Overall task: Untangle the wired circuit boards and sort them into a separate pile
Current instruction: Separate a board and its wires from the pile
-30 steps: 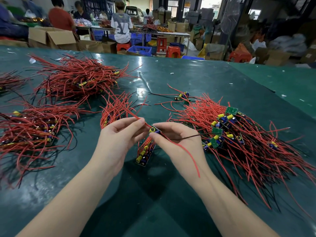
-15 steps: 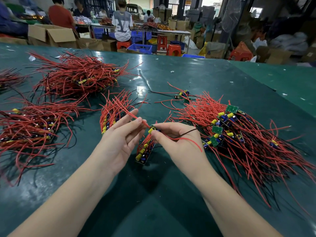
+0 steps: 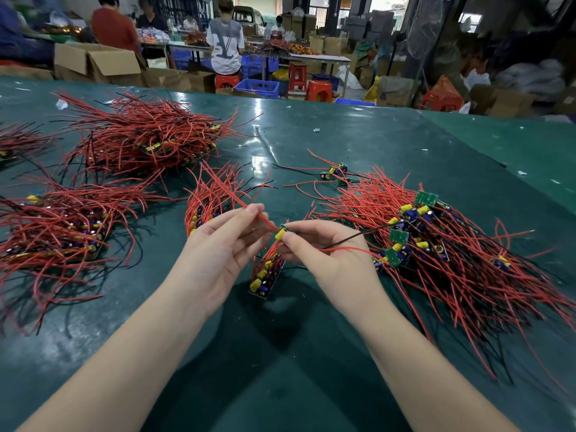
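Observation:
My right hand point(image 3: 324, 247) pinches a small circuit board point(image 3: 281, 233) with a yellow capacitor, held above the table. Its red wire point(image 3: 265, 221) runs up to the left, and my left hand point(image 3: 224, 244) pinches that wire between thumb and fingertips. A black and a red lead trail right from the board toward the tangled pile of wired boards point(image 3: 436, 244) on the right. Just below my hands lies a short neat row of boards point(image 3: 265, 275). Another small sorted bundle point(image 3: 215, 194) lies beyond my left hand.
Larger heaps of red-wired boards lie at the left point(image 3: 53, 232) and back left point(image 3: 146, 135) of the green table point(image 3: 311, 353). Two loose boards point(image 3: 336, 173) sit behind the right pile. People, cardboard boxes and stools stand beyond the table's far edge.
The red lead that hung down past my right wrist has been drawn up and now curves to the right. Both hands stay at the same spot, still holding board and wire.

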Tool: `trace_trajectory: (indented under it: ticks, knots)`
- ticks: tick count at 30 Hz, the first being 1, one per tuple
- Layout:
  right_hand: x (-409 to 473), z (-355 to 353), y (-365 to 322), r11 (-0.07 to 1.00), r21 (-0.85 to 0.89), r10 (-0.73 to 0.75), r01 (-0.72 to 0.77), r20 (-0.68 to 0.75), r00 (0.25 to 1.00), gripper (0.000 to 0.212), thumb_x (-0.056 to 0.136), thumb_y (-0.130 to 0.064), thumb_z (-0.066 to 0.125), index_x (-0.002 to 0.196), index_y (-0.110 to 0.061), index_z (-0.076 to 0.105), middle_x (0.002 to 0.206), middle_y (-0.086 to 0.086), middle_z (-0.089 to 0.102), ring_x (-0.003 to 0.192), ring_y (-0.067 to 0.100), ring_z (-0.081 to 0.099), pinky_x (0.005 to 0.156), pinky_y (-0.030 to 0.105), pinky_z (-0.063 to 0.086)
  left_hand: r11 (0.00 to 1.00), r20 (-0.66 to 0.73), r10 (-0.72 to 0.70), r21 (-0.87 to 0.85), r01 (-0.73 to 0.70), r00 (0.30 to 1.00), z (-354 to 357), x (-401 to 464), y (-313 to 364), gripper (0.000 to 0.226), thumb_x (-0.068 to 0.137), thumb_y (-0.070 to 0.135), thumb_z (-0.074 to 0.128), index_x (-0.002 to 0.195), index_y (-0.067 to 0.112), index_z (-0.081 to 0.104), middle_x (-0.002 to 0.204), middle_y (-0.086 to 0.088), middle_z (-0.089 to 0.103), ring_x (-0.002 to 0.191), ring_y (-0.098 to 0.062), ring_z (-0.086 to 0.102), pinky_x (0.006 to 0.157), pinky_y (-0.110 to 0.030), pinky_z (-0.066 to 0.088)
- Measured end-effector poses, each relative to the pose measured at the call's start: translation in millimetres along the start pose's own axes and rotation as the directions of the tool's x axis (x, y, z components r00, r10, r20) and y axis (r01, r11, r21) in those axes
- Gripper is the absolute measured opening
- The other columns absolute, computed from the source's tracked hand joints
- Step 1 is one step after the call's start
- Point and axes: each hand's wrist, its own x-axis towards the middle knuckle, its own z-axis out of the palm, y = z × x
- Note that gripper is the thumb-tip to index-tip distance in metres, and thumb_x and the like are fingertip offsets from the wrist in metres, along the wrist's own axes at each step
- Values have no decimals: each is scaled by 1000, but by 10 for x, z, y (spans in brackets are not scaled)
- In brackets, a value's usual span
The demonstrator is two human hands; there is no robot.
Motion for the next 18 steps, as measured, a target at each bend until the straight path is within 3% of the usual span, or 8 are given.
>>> trace_trajectory:
  ticks: [5,11,18]
  knots:
    - [15,-10,-32,993,111,32,-35,29,999,17,86,4,64,81,-11,70,75,7,72,71,19,71,69,29,59,999,-45,41,36,-40,998,7,-14,15,10,88,5,62,84,3,70,73,-6,72,66,-9,69,61,-17,55]
    - [-2,-14,-83,960,259,90,-107,78,993,16,88,5,60,83,-7,71,77,10,72,72,21,70,69,27,59,986,-68,109,133,-99,992,9,-13,3,9,88,1,62,85,-1,69,70,-7,71,64,-10,68,62,-17,55]
    - [13,-51,-105,930,316,175,-189,71,982,10,89,2,60,89,-1,70,82,12,72,74,23,71,68,26,59,999,-4,31,18,-31,1000,1,-5,43,15,93,8,57,86,5,69,78,-6,74,74,-12,72,66,-19,56]
